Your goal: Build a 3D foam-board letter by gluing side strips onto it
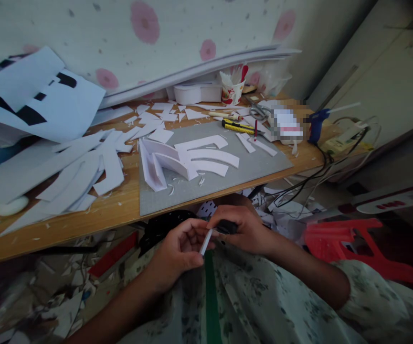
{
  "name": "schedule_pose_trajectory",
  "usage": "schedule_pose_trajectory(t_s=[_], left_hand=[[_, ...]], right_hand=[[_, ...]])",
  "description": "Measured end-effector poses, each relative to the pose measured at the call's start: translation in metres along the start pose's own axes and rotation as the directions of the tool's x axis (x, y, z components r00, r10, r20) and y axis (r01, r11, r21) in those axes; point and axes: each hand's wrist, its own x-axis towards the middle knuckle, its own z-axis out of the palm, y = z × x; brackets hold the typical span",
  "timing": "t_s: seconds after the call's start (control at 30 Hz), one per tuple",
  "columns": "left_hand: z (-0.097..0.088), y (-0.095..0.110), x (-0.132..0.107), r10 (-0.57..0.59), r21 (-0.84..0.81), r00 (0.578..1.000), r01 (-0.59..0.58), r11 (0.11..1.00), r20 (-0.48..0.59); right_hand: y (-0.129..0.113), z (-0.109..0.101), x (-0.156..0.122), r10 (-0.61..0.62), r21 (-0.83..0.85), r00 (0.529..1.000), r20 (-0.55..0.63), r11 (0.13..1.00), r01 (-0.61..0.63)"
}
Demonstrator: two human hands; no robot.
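Over my lap, in front of the table edge, my left hand (177, 248) pinches a small narrow white strip (206, 242) between thumb and fingers. My right hand (245, 229) is closed around a small tool with a black handle (227, 227); its working end points at the strip and is too small to make out. The fingertips of both hands meet at the strip's upper end. On the grey cutting mat (177, 198) beyond them lie curved white board pieces (215, 155) and a folded, upright white piece (152, 165).
A yellow utility knife (240, 126), scissors (259, 112) and a blue glue gun (317, 125) lie toward the right. White offcuts (80, 167) cover the table's left side. A paper cup (232, 92) stands at the back. A red stool (356, 248) is at right; scraps litter the floor.
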Motion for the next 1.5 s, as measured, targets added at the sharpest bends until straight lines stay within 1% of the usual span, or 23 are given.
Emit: schedule_pose_trajectory(t_s=[0.1,0.17,0.27,0.33,0.37,0.43,0.5,0.57,0.67,0.77,0.97,1.07,1.17,1.37,1.5], left_hand=[[-0.001,0.001,0.0,-0.011,0.036,1.0,0.01,0.999,0.008],[0.0,0.003,-0.001,-0.005,0.088,1.0,0.004,0.996,0.003],[0.002,0.007,-0.004,0.083,0.235,0.995,-0.068,0.97,-0.055],[0.004,0.009,-0.007,0.16,0.356,0.982,-0.114,0.927,-0.103],[0.005,0.01,-0.008,0.19,0.412,0.974,-0.124,0.903,-0.121],[0.005,0.012,-0.009,0.231,0.5,0.963,-0.134,0.856,-0.138],[0.006,0.012,-0.01,0.266,0.555,0.954,-0.148,0.818,-0.137],[0.007,0.013,-0.01,0.294,0.585,0.946,-0.165,0.794,-0.133],[0.008,0.013,-0.011,0.322,0.611,0.938,-0.181,0.77,-0.127],[0.009,0.012,-0.012,0.333,0.618,0.935,-0.191,0.763,-0.122],[0.008,0.011,-0.013,0.326,0.633,0.935,-0.169,0.755,-0.139],[0.009,0.012,-0.013,0.334,0.61,0.934,-0.193,0.769,-0.125],[0.01,0.012,-0.012,0.312,0.59,0.942,-0.181,0.787,-0.126],[0.009,0.012,-0.012,0.308,0.592,0.941,-0.168,0.788,-0.142],[0.013,0.014,-0.013,0.292,0.562,0.947,-0.171,0.81,-0.133]], right_hand=[[-0.001,0.0,0.0,-0.017,-0.02,1.0,-0.015,1.0,0.017],[-0.002,0.001,0.0,-0.011,-0.045,1.0,-0.023,0.999,0.01],[0.0,0.003,-0.002,0.026,-0.123,0.995,-0.1,0.992,-0.038],[0.004,0.005,-0.006,0.054,-0.209,0.99,-0.134,0.975,-0.081],[0.006,0.007,-0.009,0.068,-0.259,0.99,-0.121,0.961,-0.098],[0.009,0.009,-0.013,0.1,-0.357,0.993,-0.057,0.927,-0.114],[0.011,0.012,-0.017,0.127,-0.443,0.992,-0.008,0.889,-0.117],[0.012,0.013,-0.018,0.143,-0.509,0.99,0.004,0.852,-0.121],[0.011,0.014,-0.017,0.182,-0.553,0.983,-0.006,0.818,-0.155],[0.01,0.013,-0.015,0.213,-0.556,0.977,-0.014,0.81,-0.185],[0.012,0.013,-0.015,0.181,-0.583,0.983,0.029,0.802,-0.13],[0.014,0.013,-0.014,0.196,-0.587,0.981,0.007,0.794,-0.155],[0.015,0.013,-0.015,0.198,-0.583,0.98,-0.005,0.796,-0.163],[0.015,0.014,-0.017,0.104,-0.59,0.994,0.013,0.804,-0.077],[0.018,0.015,-0.017,0.139,-0.576,0.99,-0.037,0.806,-0.135]])
